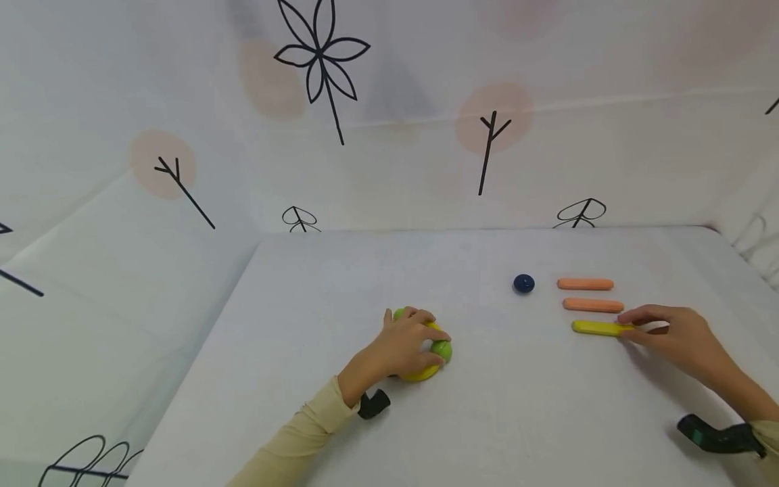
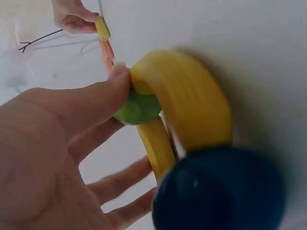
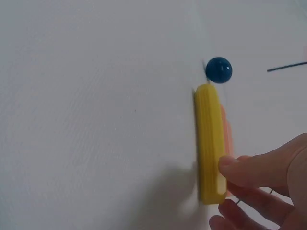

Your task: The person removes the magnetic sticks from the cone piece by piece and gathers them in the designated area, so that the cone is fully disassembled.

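Observation:
My left hand [image 1: 402, 343] grips a toy made of curved yellow pieces [image 2: 192, 96] joined to balls. Its thumb meets the end of one yellow piece beside a green ball [image 2: 139, 109], and the other fingers reach round the far side. A dark blue ball [image 2: 220, 189] sits close to the left wrist camera; the head view mostly hides it behind the hand. Over at the right, my right hand [image 1: 684, 338] pinches one end of a straight yellow stick [image 3: 208, 143] between thumb and fingers. The stick lies lengthwise, pointing left in the head view.
Two orange sticks [image 1: 585, 284] lie parallel beyond the yellow one. To their left is a loose dark blue ball [image 1: 524, 283]. The white table [image 1: 487, 419] meets a patterned cloth wall [image 1: 395, 169] at the back. Black wrist devices [image 1: 721, 436] are strapped near both sleeves.

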A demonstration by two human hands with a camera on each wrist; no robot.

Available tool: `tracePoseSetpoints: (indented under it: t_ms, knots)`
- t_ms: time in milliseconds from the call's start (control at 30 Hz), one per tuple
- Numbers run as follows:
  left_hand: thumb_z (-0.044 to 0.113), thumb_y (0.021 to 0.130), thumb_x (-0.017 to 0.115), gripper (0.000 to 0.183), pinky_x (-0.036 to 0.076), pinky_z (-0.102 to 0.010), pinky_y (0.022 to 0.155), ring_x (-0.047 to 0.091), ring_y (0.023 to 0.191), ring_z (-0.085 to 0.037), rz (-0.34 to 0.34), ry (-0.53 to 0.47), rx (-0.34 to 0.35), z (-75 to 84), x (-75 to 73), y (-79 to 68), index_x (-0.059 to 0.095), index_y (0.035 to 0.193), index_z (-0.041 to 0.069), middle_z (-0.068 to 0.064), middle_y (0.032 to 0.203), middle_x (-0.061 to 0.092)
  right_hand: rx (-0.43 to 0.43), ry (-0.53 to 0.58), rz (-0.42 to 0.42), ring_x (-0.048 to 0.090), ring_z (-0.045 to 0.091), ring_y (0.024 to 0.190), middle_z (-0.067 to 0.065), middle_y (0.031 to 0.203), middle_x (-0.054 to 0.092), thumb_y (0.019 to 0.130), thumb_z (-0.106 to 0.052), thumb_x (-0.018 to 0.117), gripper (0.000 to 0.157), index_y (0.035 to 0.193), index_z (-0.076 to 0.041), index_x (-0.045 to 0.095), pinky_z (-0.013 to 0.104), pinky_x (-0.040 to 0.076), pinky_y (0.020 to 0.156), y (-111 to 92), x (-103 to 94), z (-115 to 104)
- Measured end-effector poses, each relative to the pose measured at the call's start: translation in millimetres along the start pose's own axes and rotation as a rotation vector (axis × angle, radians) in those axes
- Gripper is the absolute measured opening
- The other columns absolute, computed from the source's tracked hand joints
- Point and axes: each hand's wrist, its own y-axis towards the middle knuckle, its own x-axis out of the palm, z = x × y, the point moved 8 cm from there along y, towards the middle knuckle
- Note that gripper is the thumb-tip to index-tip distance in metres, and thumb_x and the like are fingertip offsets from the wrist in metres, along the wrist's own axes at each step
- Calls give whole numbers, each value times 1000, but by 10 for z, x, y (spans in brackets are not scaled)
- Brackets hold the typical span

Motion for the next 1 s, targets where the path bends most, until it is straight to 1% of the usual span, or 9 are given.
tracePoseSetpoints:
  t_ms: [67, 200, 300, 367, 433, 600, 700, 767, 1000]
  knots:
    - [46, 86, 66, 36, 23, -69, 98, 42, 119, -20, 2, -16, -7, -15, -4, 13, 66, 120, 34, -1, 125, 52, -56, -16, 16, 58, 34, 82, 25, 96, 65, 73, -5, 79, 23, 93, 2, 70, 24, 51, 56, -19, -37, -147]
    - [50, 85, 66, 39, 28, -65, 97, 47, 107, -18, 1, -40, -19, -31, -6, 23, 66, 118, 30, 1, 112, 52, -155, -6, 15, 55, 7, 77, 13, 90, 67, 74, -4, 78, 20, 93, -3, 71, 15, 46, 58, -54, -45, -444]
    - [51, 84, 65, 40, 39, -49, 88, 48, 100, -15, 4, -45, -18, -28, -13, 18, 67, 118, 28, 2, 110, 53, -203, 41, -13, 50, -5, 74, 5, 88, 68, 75, -6, 78, 19, 93, -7, 70, 17, 47, 59, -77, 10, -657]
    - [51, 84, 66, 41, 40, -38, 76, 47, 95, -15, 10, -45, -15, -27, -19, 15, 67, 117, 26, 2, 107, 54, -240, 67, -30, 51, -3, 73, 0, 86, 66, 75, -7, 79, 19, 91, -9, 70, 18, 48, 60, -96, 61, -808]
    - [52, 83, 66, 42, 35, -30, 65, 47, 90, -13, 15, -44, -16, -33, -25, 17, 68, 115, 25, 3, 103, 55, -278, 96, -57, 53, 0, 73, -1, 86, 66, 75, -6, 79, 19, 91, -9, 70, 19, 49, 60, -121, 125, -950]
    - [55, 79, 70, 44, 34, -22, 57, 44, 76, -10, 21, -84, -29, -92, -12, 36, 72, 106, 20, 6, 85, 51, -322, 141, -170, 55, 2, 76, -5, 87, 65, 78, -10, 77, 18, 94, -11, 69, 21, 50, 62, -163, 329, -1257]
    - [54, 76, 73, 45, 36, -19, 54, 44, 71, -8, 28, -146, -26, -130, -5, 42, 73, 102, 17, 7, 80, 50, -332, 173, -248, 55, 3, 77, -6, 89, 65, 80, -10, 75, 16, 95, -12, 69, 21, 51, 64, -168, 467, -1408]
    - [53, 75, 73, 45, 38, -19, 55, 45, 70, -7, 35, -173, -16, -148, 0, 45, 73, 101, 17, 7, 80, 51, -341, 197, -288, 56, 4, 78, -5, 90, 65, 81, -11, 74, 16, 96, -12, 69, 22, 51, 65, -168, 555, -1500]
    - [47, 79, 72, 42, 41, -18, 61, 50, 74, -4, 22, -198, 61, -136, 20, 69, 70, 111, 20, 10, 86, 58, -393, 289, -387, 56, 8, 80, -2, 93, 65, 84, -14, 72, 18, 100, -10, 67, 23, 51, 66, -161, 830, -1766]
